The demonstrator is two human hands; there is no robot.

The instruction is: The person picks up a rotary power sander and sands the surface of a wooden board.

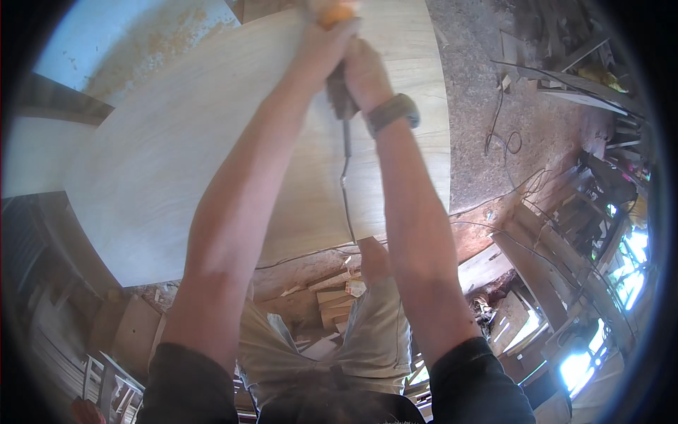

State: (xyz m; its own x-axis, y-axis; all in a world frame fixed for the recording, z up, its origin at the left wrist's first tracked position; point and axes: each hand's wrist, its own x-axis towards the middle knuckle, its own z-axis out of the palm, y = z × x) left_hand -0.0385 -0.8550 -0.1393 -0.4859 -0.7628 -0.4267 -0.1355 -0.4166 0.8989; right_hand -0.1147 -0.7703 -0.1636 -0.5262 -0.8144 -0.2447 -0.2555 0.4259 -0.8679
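Both my arms reach far forward over a large, pale wooden panel, which looks like plywood. A corded power tool with a dark body is held near the panel's far end. My left hand grips its front, by a blurred orange part at the top of the view. Just behind and to the right, my right hand is wrapped around the tool's body, a dark band on its wrist. The power cord trails back across the panel towards my legs. Blur hides the tool's working end and its exact kind.
Wood offcuts lie on the ground between my legs. Loose cables cross the dirt floor to the right. Planks and scrap wood are piled at the right. A whitish, stained board lies beyond the panel's far left edge.
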